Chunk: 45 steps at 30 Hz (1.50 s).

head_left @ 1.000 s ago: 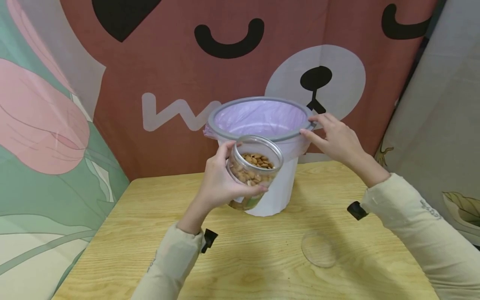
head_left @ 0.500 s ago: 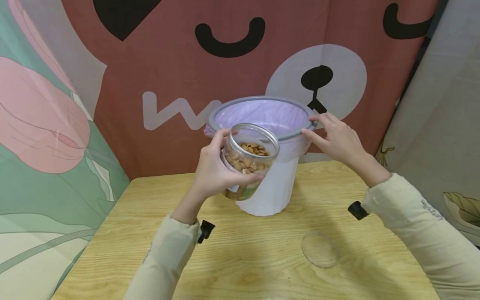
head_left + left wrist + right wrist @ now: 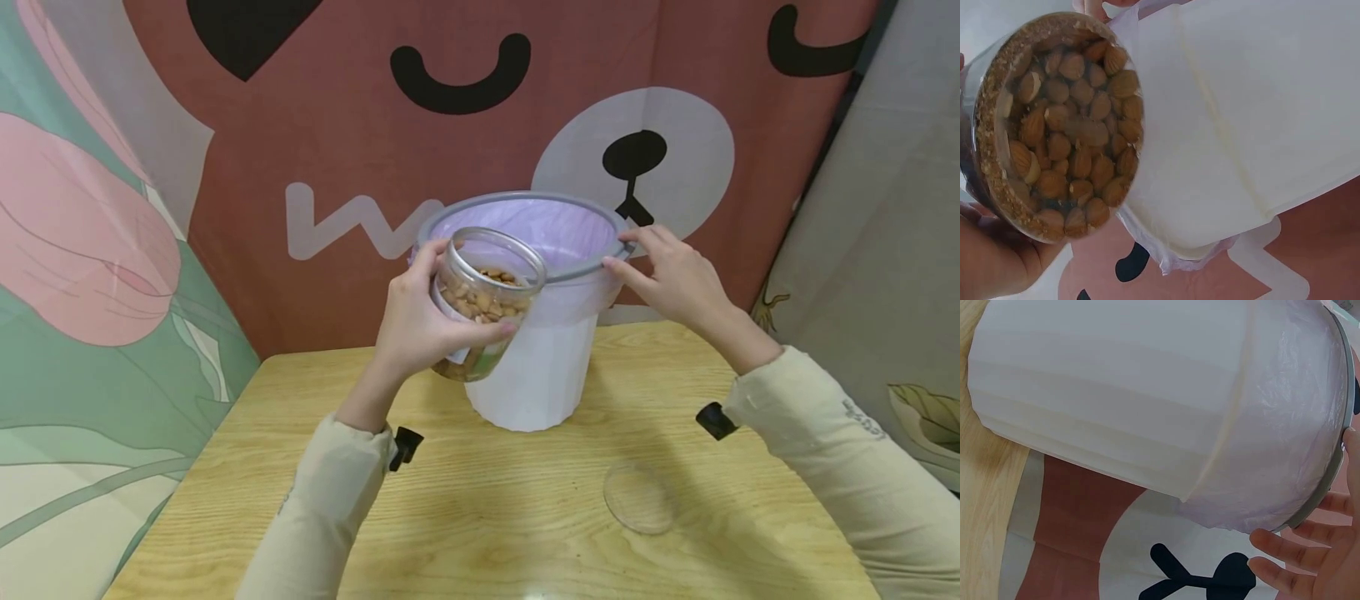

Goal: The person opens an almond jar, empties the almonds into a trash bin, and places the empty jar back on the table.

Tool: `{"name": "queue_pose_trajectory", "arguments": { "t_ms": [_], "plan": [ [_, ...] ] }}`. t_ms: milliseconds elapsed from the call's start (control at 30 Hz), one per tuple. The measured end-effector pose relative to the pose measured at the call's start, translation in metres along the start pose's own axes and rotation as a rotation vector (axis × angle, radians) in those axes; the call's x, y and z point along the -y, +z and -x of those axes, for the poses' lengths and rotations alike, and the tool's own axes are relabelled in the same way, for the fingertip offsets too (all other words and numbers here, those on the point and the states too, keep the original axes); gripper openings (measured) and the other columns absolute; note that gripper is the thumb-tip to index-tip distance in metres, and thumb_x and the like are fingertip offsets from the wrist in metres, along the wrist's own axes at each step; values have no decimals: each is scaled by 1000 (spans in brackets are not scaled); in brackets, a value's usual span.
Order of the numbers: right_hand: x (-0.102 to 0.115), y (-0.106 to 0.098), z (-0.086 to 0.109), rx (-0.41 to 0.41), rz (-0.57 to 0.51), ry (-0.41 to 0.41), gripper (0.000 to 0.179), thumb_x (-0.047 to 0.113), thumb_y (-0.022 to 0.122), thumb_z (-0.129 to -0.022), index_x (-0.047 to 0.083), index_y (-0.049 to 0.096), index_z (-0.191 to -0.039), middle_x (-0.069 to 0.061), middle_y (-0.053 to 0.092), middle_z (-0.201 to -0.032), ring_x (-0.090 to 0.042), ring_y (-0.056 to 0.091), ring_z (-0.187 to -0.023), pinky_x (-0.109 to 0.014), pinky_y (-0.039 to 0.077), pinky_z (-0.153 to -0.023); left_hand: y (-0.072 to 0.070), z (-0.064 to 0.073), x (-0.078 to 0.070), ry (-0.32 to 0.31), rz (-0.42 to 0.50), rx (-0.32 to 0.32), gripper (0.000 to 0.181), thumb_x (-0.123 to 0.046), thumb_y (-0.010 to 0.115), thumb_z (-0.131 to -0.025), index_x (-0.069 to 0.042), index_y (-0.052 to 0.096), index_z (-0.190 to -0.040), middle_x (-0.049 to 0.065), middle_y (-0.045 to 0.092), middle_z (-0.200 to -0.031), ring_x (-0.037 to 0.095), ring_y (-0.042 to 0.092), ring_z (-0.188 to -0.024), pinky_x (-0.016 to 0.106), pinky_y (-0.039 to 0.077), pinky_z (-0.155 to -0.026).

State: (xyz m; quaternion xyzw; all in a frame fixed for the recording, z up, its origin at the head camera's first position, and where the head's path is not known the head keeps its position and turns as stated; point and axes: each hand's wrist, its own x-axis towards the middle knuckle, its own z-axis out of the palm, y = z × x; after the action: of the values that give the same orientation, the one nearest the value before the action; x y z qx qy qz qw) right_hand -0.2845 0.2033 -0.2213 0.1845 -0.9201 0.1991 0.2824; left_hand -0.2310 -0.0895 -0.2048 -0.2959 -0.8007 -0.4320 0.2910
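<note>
A clear jar of almonds [image 3: 480, 304] with a silver rim and no lid is gripped by my left hand [image 3: 412, 325], thumb on the near side. It tilts in front of a white trash bin [image 3: 536, 379], its mouth overlapping the bin's near rim in the head view. From below, the left wrist view shows almonds [image 3: 1079, 131] through the jar's base. A purple bag [image 3: 525, 221] lines the bin, tucked under a grey ring [image 3: 581, 269]. My right hand [image 3: 675, 279] holds this ring at the right, thumb and fingers on either side of it.
A round clear lid [image 3: 640, 498] lies on the wooden table [image 3: 480, 517], right of the middle. Behind the bin hangs a brown-red cloth [image 3: 337, 125] with a cartoon face. A floral cloth [image 3: 90, 250] borders the left.
My left hand has raised the jar and shifted it left, so its mouth now overlaps the bin's opening in the head view. The right hand and the bin stay in place.
</note>
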Motion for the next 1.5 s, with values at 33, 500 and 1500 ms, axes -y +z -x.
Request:
{"name": "queue_pose_trajectory", "arguments": {
  "t_ms": [33,500,1500],
  "plan": [
    [0,0,0,0,0,-1,51,43,49,-89,5,48,-123,-16,45,-124,-34,54,-89,-45,45,-59,-1,-1,0,-13,-8,-5,84,-32,86,-50,-9,46,-120,1,59,-94,12,55,-85,30,46,-72],
    [0,1,0,-12,-5,-10,50,43,48,-89,5,48,-122,-16,45,-124,-33,54,-89,-45,44,-58,-10,-10,-2,-64,-52,-54,81,-38,86,-49,-12,49,-117,-2,59,-92,12,55,-81,30,46,-68],
    [-1,2,1,-34,1,-21,47,40,51,-89,6,50,-121,-15,47,-120,-33,55,-86,-45,45,-56,-29,-33,-9,-144,-248,-42,85,-49,80,-51,-17,46,-122,0,58,-97,16,53,-83,36,43,-68]
  ]
}}
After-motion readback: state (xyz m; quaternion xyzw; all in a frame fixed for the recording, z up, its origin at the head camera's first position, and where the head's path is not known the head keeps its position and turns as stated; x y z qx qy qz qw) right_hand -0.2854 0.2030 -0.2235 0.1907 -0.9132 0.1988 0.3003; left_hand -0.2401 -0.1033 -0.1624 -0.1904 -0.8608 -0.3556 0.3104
